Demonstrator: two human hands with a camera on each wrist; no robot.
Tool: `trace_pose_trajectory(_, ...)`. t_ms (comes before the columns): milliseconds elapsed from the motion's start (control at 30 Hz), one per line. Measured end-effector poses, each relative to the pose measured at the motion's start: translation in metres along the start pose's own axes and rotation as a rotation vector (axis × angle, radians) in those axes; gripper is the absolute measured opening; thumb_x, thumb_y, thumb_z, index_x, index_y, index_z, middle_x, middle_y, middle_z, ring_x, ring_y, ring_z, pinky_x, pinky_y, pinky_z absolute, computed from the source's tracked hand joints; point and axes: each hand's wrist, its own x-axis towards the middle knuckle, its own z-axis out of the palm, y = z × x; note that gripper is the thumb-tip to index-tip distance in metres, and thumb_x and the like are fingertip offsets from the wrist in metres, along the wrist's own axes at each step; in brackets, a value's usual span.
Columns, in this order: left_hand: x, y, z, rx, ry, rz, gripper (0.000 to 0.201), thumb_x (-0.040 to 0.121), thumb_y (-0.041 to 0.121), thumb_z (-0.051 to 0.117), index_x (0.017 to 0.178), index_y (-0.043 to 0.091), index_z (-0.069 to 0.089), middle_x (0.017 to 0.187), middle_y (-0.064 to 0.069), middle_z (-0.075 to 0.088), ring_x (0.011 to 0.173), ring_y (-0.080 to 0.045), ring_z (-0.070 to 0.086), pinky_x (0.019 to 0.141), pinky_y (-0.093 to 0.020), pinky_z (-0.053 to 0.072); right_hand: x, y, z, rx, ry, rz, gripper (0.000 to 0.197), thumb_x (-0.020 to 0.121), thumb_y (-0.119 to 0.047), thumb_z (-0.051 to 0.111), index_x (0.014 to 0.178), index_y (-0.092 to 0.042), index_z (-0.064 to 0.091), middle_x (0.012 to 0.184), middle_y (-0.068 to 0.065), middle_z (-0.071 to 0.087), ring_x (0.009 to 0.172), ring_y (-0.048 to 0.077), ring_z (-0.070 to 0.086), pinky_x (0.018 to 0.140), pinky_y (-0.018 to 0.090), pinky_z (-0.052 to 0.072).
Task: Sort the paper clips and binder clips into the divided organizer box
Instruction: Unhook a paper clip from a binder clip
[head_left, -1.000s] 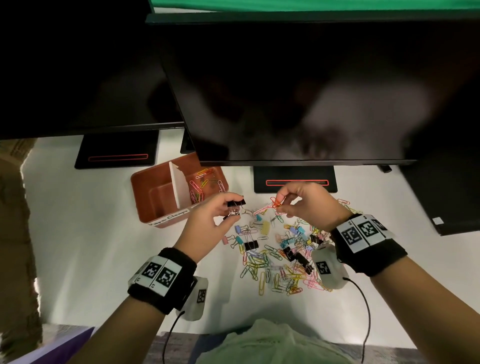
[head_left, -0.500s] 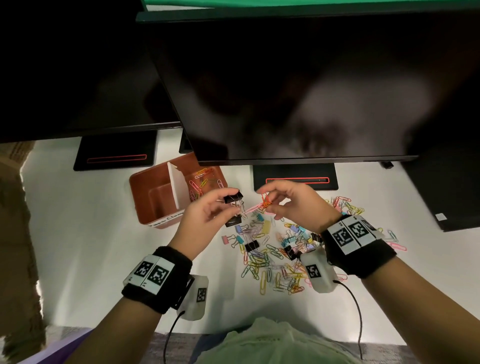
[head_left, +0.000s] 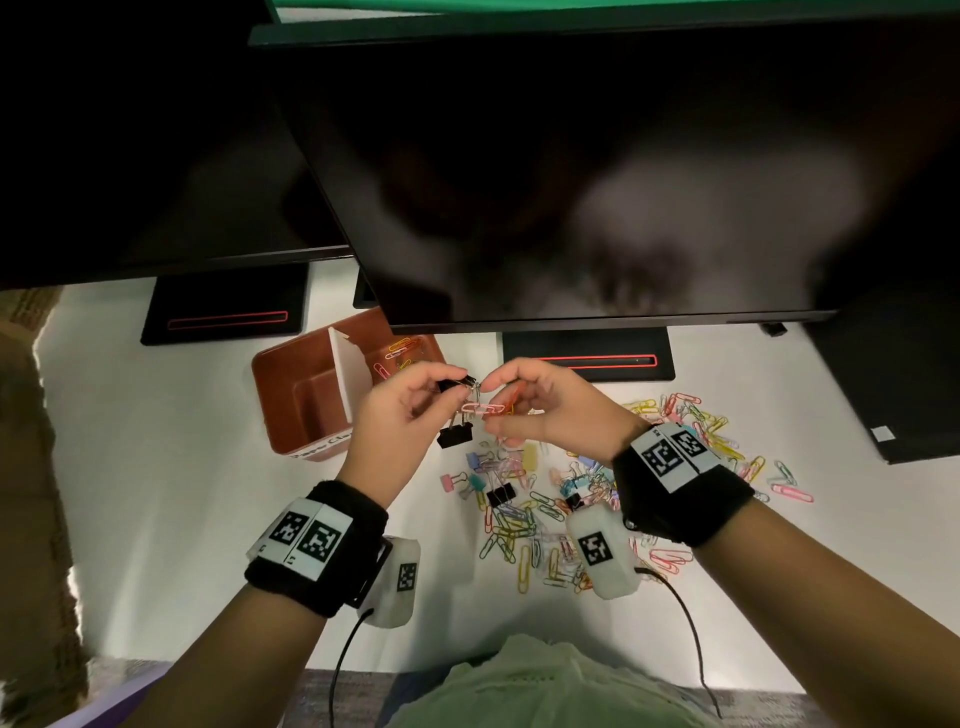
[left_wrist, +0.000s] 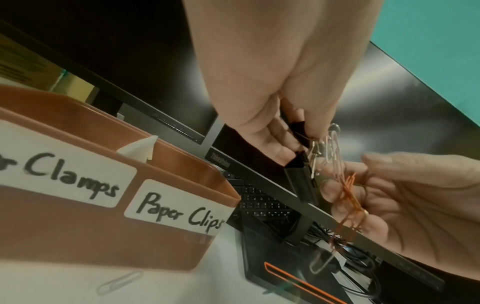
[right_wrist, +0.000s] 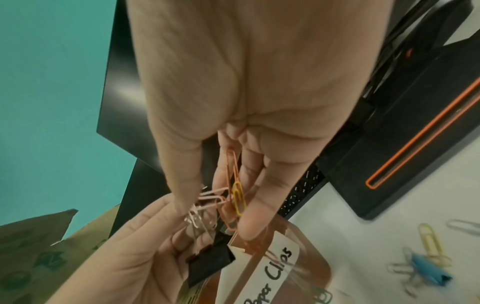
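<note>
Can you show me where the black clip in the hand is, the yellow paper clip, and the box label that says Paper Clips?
black binder clip (left_wrist: 302, 184), left wrist view, on its black body.
yellow paper clip (right_wrist: 239, 198), right wrist view, on its wire loop.
Paper Clips label (left_wrist: 176, 207), left wrist view, on the white sticker's middle.

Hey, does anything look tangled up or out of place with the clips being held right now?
Yes. The black binder clips in the left hand are snagged with paper clips that the right hand pinches, so the two kinds hang together as one tangle above the table. The organizer box has its left compartment empty.
</note>
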Motion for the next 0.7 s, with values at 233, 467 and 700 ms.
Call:
trace_pose_trajectory(233,0.001,-0.002,0.005,0.047,0.038,0.022,0.022,0.083,0.008,0.065,0.099,0.024,0.066,0.091,0.007,0.070,0.085,-0.006,0.068,0.081,-0.025,0.055,0.009,-0.005,0.010,-0.001,0.104,-0.053,0.013,0.080,-0.016,0.072,0.090,-0.008,0.069,0.077,0.003,0.063,0.068,0.012,0.056,0.067,0.043,0.058)
trace_pose_trajectory(467,-0.002,-0.004,-0.001,0.040,-0.020,0.006,0.028,0.086,0.014,0.063,0.109,0.030,0.064,0.105,0.003,0.068,0.096,-0.008,0.066,0.086,-0.026,0.053,0.005,-0.004,0.003,-0.046,0.199,-0.097,0.007,0.079,-0.015,0.074,0.085,-0.014,0.072,0.078,0.004,0.068,0.069,0.012,0.058,0.064,0.041,0.059)
trace_pose_trajectory(700,-0.004,0.001,-0.005,0.045,-0.030,0.041,0.031,0.088,0.014,0.060,0.111,0.033,0.062,0.107,0.022,0.062,0.103,-0.004,0.062,0.092,-0.023,0.050,0.002,-0.007,-0.004,-0.052,0.212,-0.113,0.012,0.076,-0.012,0.076,0.087,-0.017,0.072,0.086,0.012,0.070,0.076,0.033,0.064,0.072,0.050,0.057)
